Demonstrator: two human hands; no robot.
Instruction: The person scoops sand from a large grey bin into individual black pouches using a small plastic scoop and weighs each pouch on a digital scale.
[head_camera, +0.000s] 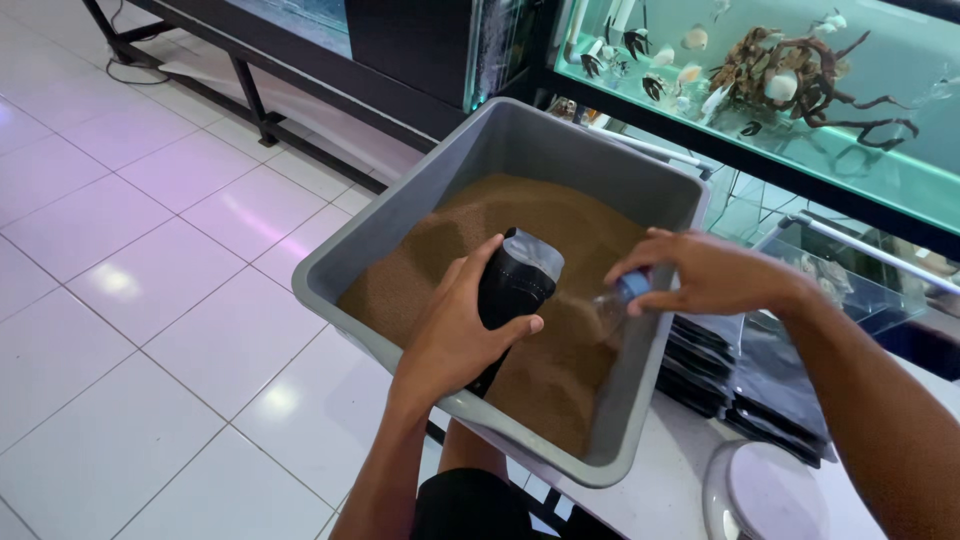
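- Black pouch (514, 290) stands open-topped over the brown granules (560, 225), near the middle of the grey tub (400, 215).
- Left hand (455, 335) wraps the pouch from the near-left side, fingers curled round its body and thumb pressed across the front.
- Grey tub sits tilted on a white table (650, 480), filled with the fine brown granules.
- Right hand (700, 272) pinches a small clear plastic bottle with a blue cap (618, 296), fingers bunched together, just right of the pouch.
- Stacked black pouches (745, 380) lie right of the tub.
- Fish tank (800, 90) stands far right.
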